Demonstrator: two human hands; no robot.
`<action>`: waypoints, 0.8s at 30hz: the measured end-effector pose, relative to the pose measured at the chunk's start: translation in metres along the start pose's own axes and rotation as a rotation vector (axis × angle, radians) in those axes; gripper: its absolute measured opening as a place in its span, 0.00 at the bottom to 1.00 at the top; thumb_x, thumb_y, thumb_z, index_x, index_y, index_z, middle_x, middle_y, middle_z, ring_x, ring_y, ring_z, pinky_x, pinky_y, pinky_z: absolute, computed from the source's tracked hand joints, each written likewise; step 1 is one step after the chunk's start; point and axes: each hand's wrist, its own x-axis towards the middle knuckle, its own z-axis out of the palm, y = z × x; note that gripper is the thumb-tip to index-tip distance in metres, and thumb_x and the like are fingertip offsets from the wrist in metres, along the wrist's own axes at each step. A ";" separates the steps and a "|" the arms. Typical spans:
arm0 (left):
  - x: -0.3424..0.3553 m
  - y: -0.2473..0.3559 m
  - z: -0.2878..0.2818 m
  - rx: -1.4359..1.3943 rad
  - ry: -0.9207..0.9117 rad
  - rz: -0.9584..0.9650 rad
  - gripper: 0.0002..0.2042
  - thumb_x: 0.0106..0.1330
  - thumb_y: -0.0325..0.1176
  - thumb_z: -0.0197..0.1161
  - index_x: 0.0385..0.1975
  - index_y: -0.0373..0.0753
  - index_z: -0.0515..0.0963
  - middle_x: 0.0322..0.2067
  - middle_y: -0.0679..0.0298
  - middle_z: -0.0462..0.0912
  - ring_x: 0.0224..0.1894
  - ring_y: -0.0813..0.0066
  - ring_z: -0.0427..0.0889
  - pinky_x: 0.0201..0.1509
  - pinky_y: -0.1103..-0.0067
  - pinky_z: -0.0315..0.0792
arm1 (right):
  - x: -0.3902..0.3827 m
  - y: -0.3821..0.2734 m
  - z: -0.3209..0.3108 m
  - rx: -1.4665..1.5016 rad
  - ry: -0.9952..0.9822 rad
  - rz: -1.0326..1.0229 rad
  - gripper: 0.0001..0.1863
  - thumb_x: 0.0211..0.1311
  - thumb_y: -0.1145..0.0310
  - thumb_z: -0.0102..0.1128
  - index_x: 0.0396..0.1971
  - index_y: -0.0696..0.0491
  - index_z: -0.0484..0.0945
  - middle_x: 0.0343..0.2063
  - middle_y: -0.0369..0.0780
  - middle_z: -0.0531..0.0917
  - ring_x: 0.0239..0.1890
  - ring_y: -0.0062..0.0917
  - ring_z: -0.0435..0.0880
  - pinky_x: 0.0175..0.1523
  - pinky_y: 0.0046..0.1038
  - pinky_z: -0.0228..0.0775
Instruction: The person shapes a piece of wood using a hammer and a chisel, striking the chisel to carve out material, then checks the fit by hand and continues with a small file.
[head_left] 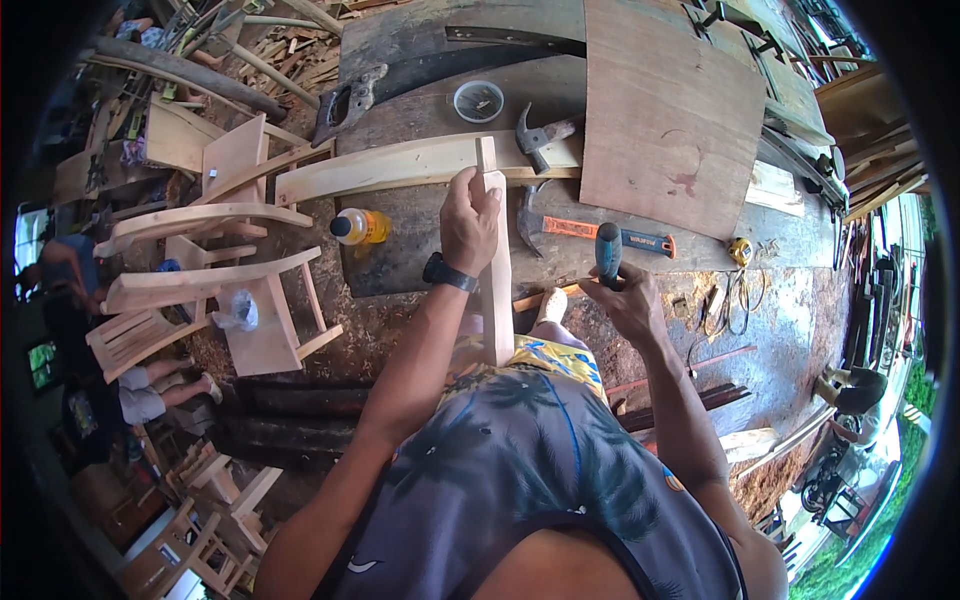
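Observation:
My left hand is wrapped round a squared wooden leg, a pale bar with a narrower tenon at its top end. The bar stands lengthwise before my body, its lower end near my lap. To the right, my right hand is closed on a tool with a teal and black handle, handle upward; its working end is hidden, so I cannot tell a screwdriver from a chisel. Beyond my hands, a claw hammer with an orange and blue handle lies on the bench, and a second claw hammer rests by a curved board.
A plywood sheet covers the bench's far right. A handsaw, a round tub of nails and a yellow bottle stand around. A tape measure lies right. Unfinished wooden chairs stand left; people are at both sides.

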 end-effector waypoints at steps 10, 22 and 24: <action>-0.042 0.093 0.008 0.042 0.118 0.291 0.22 0.65 0.25 0.65 0.57 0.35 0.68 0.45 0.47 0.80 0.47 0.47 0.82 0.50 0.63 0.76 | -0.076 0.012 -0.075 0.777 -0.298 -0.426 0.37 0.62 0.67 0.68 0.68 0.56 0.62 0.55 0.50 0.79 0.37 0.26 0.85 0.42 0.25 0.78; -0.057 0.070 0.034 -0.949 -0.294 -0.574 0.14 0.64 0.35 0.70 0.45 0.38 0.78 0.32 0.65 0.82 0.30 0.74 0.81 0.36 0.74 0.77 | -0.095 0.044 -0.115 0.518 -0.078 -0.167 0.27 0.61 0.63 0.72 0.58 0.55 0.73 0.45 0.44 0.84 0.39 0.21 0.83 0.40 0.25 0.78; -0.075 0.103 0.033 -0.888 -0.370 -0.524 0.11 0.66 0.34 0.67 0.40 0.35 0.77 0.26 0.61 0.80 0.27 0.71 0.80 0.33 0.74 0.76 | -0.103 0.045 -0.120 0.749 -0.237 -0.307 0.38 0.58 0.67 0.73 0.67 0.53 0.65 0.48 0.44 0.82 0.43 0.22 0.83 0.40 0.24 0.78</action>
